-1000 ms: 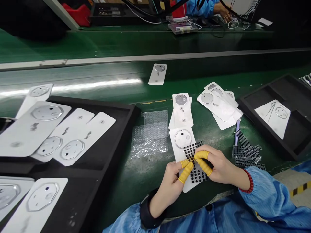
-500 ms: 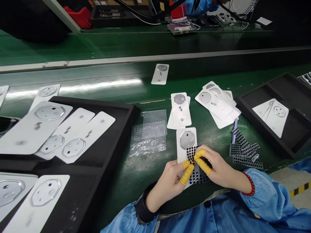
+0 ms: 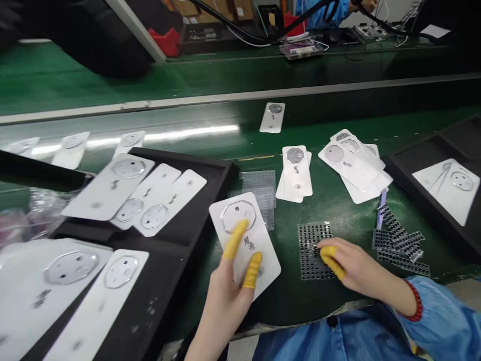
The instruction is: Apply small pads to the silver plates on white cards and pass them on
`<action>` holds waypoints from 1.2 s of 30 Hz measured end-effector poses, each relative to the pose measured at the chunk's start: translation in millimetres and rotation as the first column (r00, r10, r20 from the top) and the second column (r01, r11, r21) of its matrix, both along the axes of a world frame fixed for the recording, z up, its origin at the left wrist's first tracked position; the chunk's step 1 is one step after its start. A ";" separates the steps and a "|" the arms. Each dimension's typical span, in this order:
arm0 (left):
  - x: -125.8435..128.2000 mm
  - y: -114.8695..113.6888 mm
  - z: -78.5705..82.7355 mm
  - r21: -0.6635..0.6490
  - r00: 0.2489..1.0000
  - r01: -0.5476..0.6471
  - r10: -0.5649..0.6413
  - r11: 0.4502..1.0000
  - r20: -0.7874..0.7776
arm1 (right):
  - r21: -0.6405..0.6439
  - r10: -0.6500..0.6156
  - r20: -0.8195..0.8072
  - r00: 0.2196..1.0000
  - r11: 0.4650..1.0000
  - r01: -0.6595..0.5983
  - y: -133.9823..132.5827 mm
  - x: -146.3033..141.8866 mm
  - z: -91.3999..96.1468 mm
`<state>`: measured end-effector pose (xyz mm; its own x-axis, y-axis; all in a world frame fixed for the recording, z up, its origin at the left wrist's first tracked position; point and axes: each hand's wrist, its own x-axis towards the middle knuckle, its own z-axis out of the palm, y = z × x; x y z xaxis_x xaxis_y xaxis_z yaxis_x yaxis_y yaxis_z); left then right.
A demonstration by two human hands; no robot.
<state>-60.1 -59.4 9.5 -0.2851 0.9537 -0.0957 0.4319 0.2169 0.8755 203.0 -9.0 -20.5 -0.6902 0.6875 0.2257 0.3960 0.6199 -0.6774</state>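
Left hand point(image 3: 225, 296) is pinching a white card point(image 3: 248, 240) between two spread fingers in yellow finger cots point(image 3: 235, 239) — right hand point(image 3: 361, 263) has its fingers pressed together on a black-dotted sheet point(image 3: 313, 250), with bare green belt point(image 3: 289, 301) between them — bubble wrap point(image 3: 259, 193) just past the card's top edge.

**Factory assembly workshop**

A production line is shown: a long green desk point(image 3: 338, 210) is divided by a metal rail point(image 3: 225, 96), and black foam trays point(image 3: 225, 170) are laid along it. Yellow finger cots point(image 3: 251, 271) and a blue smock sleeve point(image 3: 439, 321) are worn, while a further station is occupied by a blue-sleeved co-worker point(image 3: 319, 10) among cables point(image 3: 300, 20).
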 end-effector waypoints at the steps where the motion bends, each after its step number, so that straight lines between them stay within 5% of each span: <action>1: -0.3 -7.4 2.6 0.049 0.997 -0.082 0.083 0.995 -0.009 | -0.083 -0.040 -0.064 0.997 0.996 0.034 3.7 2.0 4.9; 4: 23.3 -22.4 13.8 0.055 0.982 -0.177 0.173 0.983 0.070 | -0.181 -0.220 -0.266 0.938 0.968 0.176 12.8 -1.7 25.5; 7: 64.7 -27.2 27.0 -0.047 0.934 -0.140 0.148 0.989 0.324 | 0.084 -0.256 -0.369 0.893 0.948 0.306 12.7 -18.9 41.6; 9: 85.5 -28.7 32.5 -0.085 0.876 -0.039 0.075 0.996 0.476 | 0.281 -0.180 -0.364 0.914 0.914 0.293 10.4 -30.6 43.8; 11: 95.5 -30.1 32.6 -0.090 0.837 0.034 0.021 0.995 0.547 | 0.337 -0.129 -0.348 0.929 0.907 0.252 8.9 -36.8 42.5; 17: 96.4 -34.3 22.1 -0.034 0.836 0.056 -0.029 0.998 0.547 | 0.384 -0.041 -0.301 0.953 0.909 0.161 9.5 -28.9 52.6; 23: 101.9 -35.5 22.4 -0.141 0.785 -0.069 0.141 0.988 0.603 | 0.571 0.028 -0.107 0.994 0.820 0.039 3.1 -20.9 59.1; 32: 102.6 -32.6 22.1 -0.148 0.789 -0.023 0.109 0.989 0.604 | 0.434 0.071 -0.056 0.996 0.900 -0.039 2.9 -19.2 46.8; 36: 97.6 -23.7 19.2 -0.130 0.682 -0.019 0.108 0.991 0.723 | 0.457 0.067 -0.023 0.997 0.888 -0.050 2.4 -18.3 43.0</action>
